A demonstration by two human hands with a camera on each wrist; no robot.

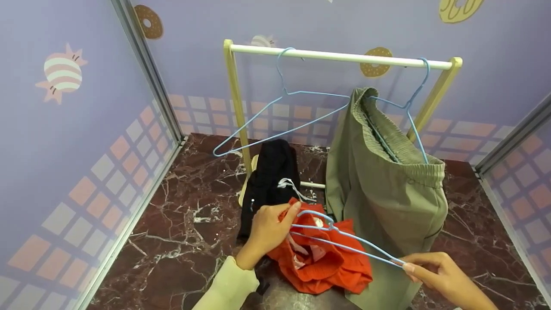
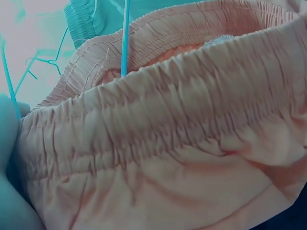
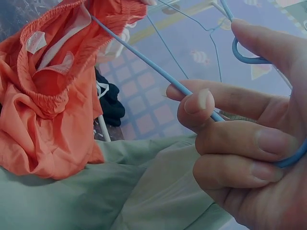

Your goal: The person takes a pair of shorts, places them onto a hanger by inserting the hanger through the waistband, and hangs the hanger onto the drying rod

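Note:
A bunched pair of red shorts (image 1: 357, 265) with a gathered elastic waistband (image 2: 144, 124) hangs from my left hand (image 1: 271, 228), which pinches the waistband at its left side. White labels or tapes show inside the waist opening. In my right hand (image 1: 439, 273) is the right end of a blue wire hanger (image 1: 366, 249). Its other end reaches into the waist opening, and the hook lies close to my left thumb. The right wrist view shows the fingers (image 3: 240, 143) curled round the hanger's wire.
A rack with a white rail (image 1: 344, 56) stands ahead. From it hang a bare blue hanger (image 1: 258, 114) and a hanger bearing grey-green trousers (image 1: 387, 202). Black clothing (image 1: 271, 172) with white drawstrings lies by the rack's left foot. Patterned walls enclose the marbled floor (image 1: 172, 232).

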